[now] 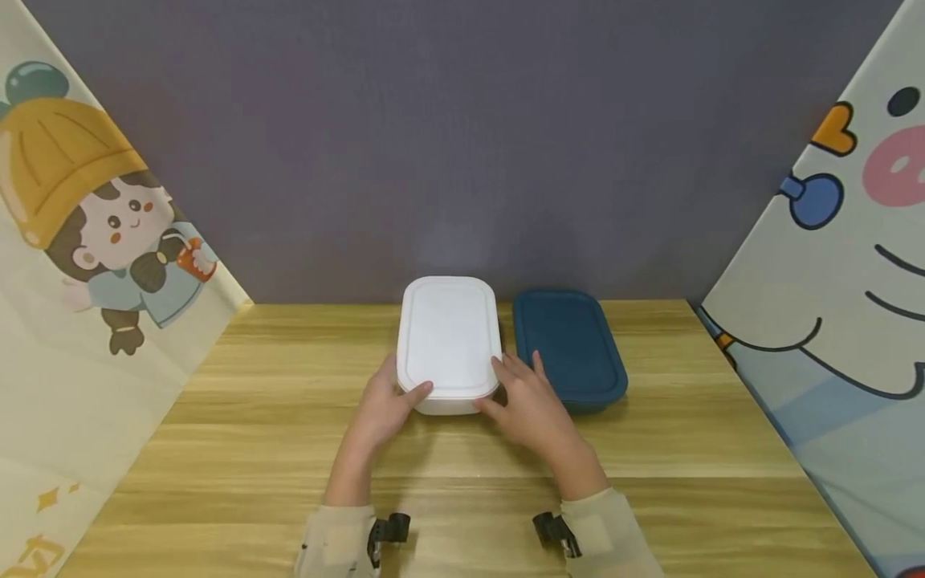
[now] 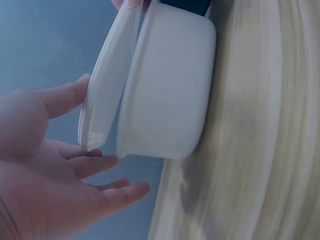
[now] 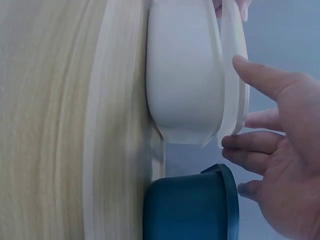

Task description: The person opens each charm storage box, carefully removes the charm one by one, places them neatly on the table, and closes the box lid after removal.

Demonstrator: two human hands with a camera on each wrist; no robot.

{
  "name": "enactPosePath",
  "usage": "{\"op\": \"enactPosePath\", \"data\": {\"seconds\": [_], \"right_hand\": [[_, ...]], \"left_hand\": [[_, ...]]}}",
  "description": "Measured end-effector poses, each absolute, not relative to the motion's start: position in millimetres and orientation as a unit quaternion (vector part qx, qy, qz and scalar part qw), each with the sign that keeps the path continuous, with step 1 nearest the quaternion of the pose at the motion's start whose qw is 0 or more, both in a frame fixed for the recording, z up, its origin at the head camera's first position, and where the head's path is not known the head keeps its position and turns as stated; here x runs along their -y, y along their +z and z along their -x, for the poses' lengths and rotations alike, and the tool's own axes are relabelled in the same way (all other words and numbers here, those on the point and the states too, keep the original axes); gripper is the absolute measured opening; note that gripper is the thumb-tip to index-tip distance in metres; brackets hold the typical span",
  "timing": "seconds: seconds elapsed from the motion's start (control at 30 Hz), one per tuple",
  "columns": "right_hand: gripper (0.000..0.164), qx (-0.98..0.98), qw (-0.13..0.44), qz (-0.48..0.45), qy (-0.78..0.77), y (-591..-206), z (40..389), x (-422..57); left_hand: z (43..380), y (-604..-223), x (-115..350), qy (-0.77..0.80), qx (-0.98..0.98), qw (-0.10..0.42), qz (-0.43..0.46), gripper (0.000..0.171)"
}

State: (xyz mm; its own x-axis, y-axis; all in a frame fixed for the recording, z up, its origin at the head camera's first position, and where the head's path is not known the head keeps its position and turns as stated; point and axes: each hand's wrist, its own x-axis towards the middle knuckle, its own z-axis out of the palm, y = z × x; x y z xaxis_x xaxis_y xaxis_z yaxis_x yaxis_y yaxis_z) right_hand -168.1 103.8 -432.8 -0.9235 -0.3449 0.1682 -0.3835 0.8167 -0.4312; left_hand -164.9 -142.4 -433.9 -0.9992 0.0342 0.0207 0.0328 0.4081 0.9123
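A white rectangular lid point(image 1: 448, 333) is raised a little off a white food container point(image 2: 170, 85), with a narrow gap between them along the near side. My left hand point(image 1: 383, 405) holds the lid's near left corner, thumb on its top face and fingers by its edge. At the near right corner my right hand point(image 1: 531, 405) grips the same lid between thumb and fingers. The white container stands upright on the table; its inside is hidden by the lid.
Just right of the white container stands a dark blue lidded container point(image 1: 571, 345), close by my right fingers. The wood-grain table point(image 1: 462, 522) ends at a dark grey wall point(image 1: 462, 160) behind. Printed cartoon panels flank both sides.
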Motion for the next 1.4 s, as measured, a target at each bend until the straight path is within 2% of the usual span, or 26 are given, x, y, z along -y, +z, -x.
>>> {"op": "enactPosePath", "data": {"seconds": [0.27, 0.7, 0.77, 0.97, 1.07, 1.17, 1.4], "right_hand": [[0.084, 0.921, 0.053, -0.171, 0.346, -425, 164, -111], [0.068, 0.844, 0.200, -0.199, 0.457, -421, 162, -116], [0.067, 0.820, 0.190, -0.180, 0.509, -419, 162, -115], [0.062, 0.672, 0.080, -0.028, 0.735, -407, 162, -114], [0.056, 0.610, 0.056, 0.003, 0.790, -401, 162, -112], [0.050, 0.582, 0.063, 0.005, 0.811, -398, 160, -107], [0.045, 0.614, 0.149, -0.015, 0.775, -397, 151, -89]], "left_hand": [[165, -419, 137, 0.528, -0.848, -0.035, -0.035, 0.075], [157, -400, 128, 0.537, -0.843, -0.033, -0.010, 0.083], [156, -399, 127, 0.538, -0.842, -0.032, -0.008, 0.081], [155, -395, 122, 0.547, -0.836, -0.026, -0.018, 0.077], [155, -394, 119, 0.547, -0.837, -0.021, -0.026, 0.081], [155, -392, 117, 0.515, -0.856, -0.020, -0.027, 0.081], [152, -379, 105, 0.457, -0.887, -0.034, -0.060, 0.048]]}}
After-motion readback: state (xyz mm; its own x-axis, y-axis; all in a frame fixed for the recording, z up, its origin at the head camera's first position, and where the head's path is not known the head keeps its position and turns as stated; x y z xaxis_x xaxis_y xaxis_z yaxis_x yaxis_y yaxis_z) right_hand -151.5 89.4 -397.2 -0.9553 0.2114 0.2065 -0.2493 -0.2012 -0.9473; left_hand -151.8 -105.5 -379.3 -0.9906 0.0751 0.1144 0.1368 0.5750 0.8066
